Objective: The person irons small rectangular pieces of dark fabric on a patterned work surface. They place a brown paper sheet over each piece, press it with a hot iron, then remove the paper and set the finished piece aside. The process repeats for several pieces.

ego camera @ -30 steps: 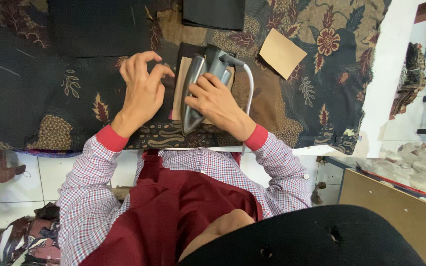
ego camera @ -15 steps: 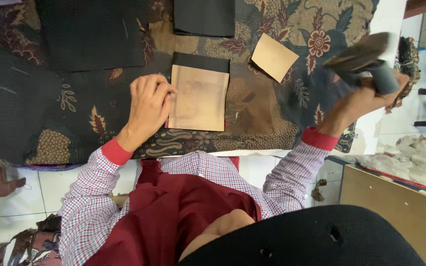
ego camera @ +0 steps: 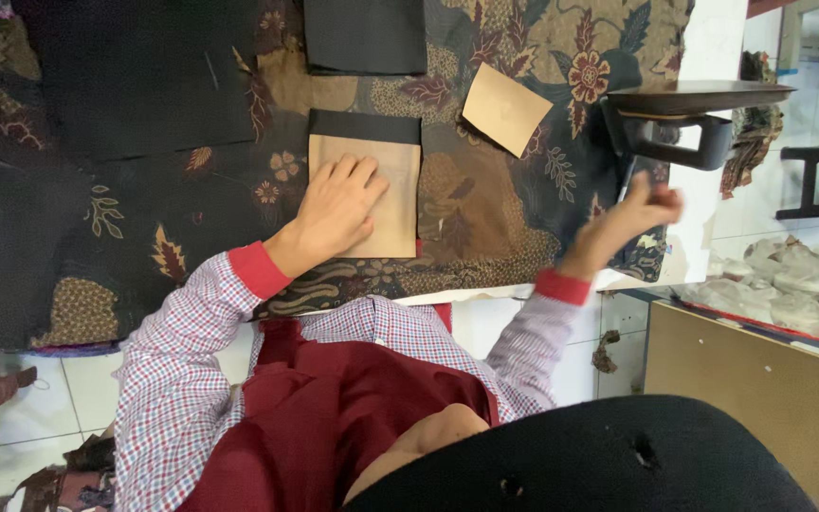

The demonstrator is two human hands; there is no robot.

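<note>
On patterned cloth [ego camera: 514, 209]: left hand [ego camera: 338, 213], fingers spread, flat on upright tan sheet [ego camera: 400, 190]; right hand [ego camera: 632, 216] open, below iron [ego camera: 684, 118].

Tan paper pieces: two, one large rectangle [ego camera: 372, 194] at centre frame and one small square [ego camera: 506, 109] at upper centre-right. Black fabric pieces: three, a large sheet [ego camera: 144, 81] at upper left, a folded piece [ego camera: 365, 36] at top centre, a strip [ego camera: 365, 126] above the large rectangle. Irons: one [ego camera: 680, 118], upper right. Patterned cloths: one [ego camera: 485, 209].
</note>
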